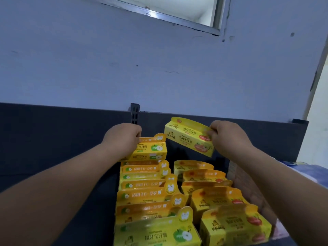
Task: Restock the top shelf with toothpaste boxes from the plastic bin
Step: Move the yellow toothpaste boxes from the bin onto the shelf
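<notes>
**Now both hands hold toothpaste boxes at the back of the shelf**

Up on the dark top shelf (106,189), yellow toothpaste boxes stand in two rows running from the front edge toward the back panel. The left row (147,194) carries green-apple boxes, each with a rounded tab at its right end. The right row (209,192) carries boxes with red fruit printed on them. A translucent plastic wall (248,183) sits just beside the right row; whether it is the bin cannot be told.

The left hand (124,137) reaches to the far end of the left row. Its grip is curled round the left end of the rearmost apple box (150,150), which stands on the shelf against the box in front of it.

The right hand (229,137) holds a red-fruit box (188,137) by its right end, the grip pinched narrow on the cardboard. That box is in the air above the back of the right row, tilted down to the right and touching no other box.

Both forearms stretch forward from the lower corners. A slotted upright (134,113) rises between the hands, in front of the pale wall (159,68).
</notes>
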The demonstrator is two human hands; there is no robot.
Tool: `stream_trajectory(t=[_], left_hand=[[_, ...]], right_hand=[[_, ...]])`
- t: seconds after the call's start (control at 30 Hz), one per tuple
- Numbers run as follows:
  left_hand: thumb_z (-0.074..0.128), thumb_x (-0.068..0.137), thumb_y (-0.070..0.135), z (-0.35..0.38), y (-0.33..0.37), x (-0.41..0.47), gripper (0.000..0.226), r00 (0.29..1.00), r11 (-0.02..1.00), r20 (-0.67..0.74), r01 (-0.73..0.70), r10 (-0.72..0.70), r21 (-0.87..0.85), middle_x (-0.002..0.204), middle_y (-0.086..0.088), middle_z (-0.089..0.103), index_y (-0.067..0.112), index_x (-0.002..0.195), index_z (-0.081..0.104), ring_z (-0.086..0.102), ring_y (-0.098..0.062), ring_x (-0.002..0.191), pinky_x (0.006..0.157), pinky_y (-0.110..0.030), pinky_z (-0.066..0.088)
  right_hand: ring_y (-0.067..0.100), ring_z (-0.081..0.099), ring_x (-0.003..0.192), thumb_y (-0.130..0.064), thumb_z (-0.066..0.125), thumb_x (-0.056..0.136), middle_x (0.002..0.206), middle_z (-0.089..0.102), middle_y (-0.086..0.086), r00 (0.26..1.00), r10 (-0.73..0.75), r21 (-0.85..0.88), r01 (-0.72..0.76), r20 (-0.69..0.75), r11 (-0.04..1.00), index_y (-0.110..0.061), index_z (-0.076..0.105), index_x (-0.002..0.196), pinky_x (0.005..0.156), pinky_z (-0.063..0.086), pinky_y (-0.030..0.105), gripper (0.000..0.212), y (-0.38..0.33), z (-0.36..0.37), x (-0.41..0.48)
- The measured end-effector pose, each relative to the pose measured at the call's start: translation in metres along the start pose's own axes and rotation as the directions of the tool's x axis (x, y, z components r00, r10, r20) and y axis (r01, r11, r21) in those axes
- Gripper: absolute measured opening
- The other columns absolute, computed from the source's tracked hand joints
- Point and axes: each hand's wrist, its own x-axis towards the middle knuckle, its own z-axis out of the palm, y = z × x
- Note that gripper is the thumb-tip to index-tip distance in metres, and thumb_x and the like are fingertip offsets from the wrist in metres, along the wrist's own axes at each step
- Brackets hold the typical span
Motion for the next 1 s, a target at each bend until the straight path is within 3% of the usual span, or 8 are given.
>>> stream_trajectory(t=[0.3,0.43,0.57,0.63,0.8,1.0], left_hand=[[0.058,0.091,0.027,0.025,0.008,0.003,0.022,0.999,1.000,0.051,0.019,-0.019,-0.003,0.070,0.006,0.057,0.025,0.070,0.053,0.052,-0.011,0.064,0.049,-0.026,0.036],[0.059,0.091,0.028,0.019,0.008,0.009,0.018,0.981,0.998,0.191,0.040,-0.030,-0.048,0.077,0.004,0.059,0.024,0.074,0.056,0.056,-0.014,0.070,0.055,-0.028,0.044],[0.060,0.091,0.027,0.012,0.012,0.018,0.013,0.946,0.998,0.323,0.030,-0.013,-0.048,0.083,0.005,0.060,0.027,0.079,0.058,0.057,-0.013,0.076,0.060,-0.028,0.046],[0.058,0.092,0.027,0.013,0.015,0.019,0.014,0.953,1.000,0.303,0.021,-0.018,-0.008,0.082,0.005,0.060,0.027,0.078,0.057,0.056,-0.013,0.075,0.058,-0.027,0.045],[0.055,0.093,0.027,0.017,0.015,0.015,0.018,1.000,0.999,0.017,0.013,-0.013,0.030,0.073,0.005,0.058,0.024,0.075,0.055,0.054,-0.013,0.066,0.056,-0.033,0.047],[0.056,0.093,0.027,0.023,0.013,0.007,0.021,0.990,0.996,0.135,0.019,-0.032,0.092,0.071,0.006,0.056,0.025,0.072,0.054,0.052,-0.011,0.064,0.050,-0.026,0.037]], right_hand=[[0.010,0.051,0.067,-0.026,0.046,0.099,0.076,0.055,-0.006,0.999,-0.035,0.021,0.034,0.030,0.999,-0.022,0.058,0.088,0.050,0.035,0.028,0.017,0.017,0.016,0.014],[0.012,0.051,0.067,-0.023,0.047,0.098,0.076,0.056,-0.005,0.998,-0.037,0.031,0.036,0.045,0.999,-0.022,0.058,0.086,0.050,0.033,0.028,0.017,0.024,0.021,0.020],[0.016,0.056,0.073,-0.017,0.047,0.096,0.083,0.060,-0.002,0.997,-0.020,0.025,0.019,0.076,1.000,-0.022,0.060,0.089,0.052,0.041,0.030,0.016,0.029,0.025,0.029],[0.016,0.057,0.073,-0.016,0.047,0.096,0.082,0.060,-0.003,0.996,-0.016,0.028,0.014,0.085,1.000,-0.022,0.060,0.089,0.052,0.042,0.030,0.016,0.031,0.027,0.033],[0.014,0.052,0.070,-0.017,0.046,0.097,0.081,0.058,-0.003,0.998,-0.030,0.034,0.028,0.054,0.999,-0.021,0.058,0.086,0.049,0.033,0.028,0.017,0.036,0.030,0.039],[0.010,0.050,0.068,-0.020,0.046,0.098,0.081,0.058,-0.002,0.998,-0.040,0.069,0.036,0.050,0.997,-0.022,0.058,0.085,0.049,0.032,0.028,0.018,0.039,0.032,0.042]])
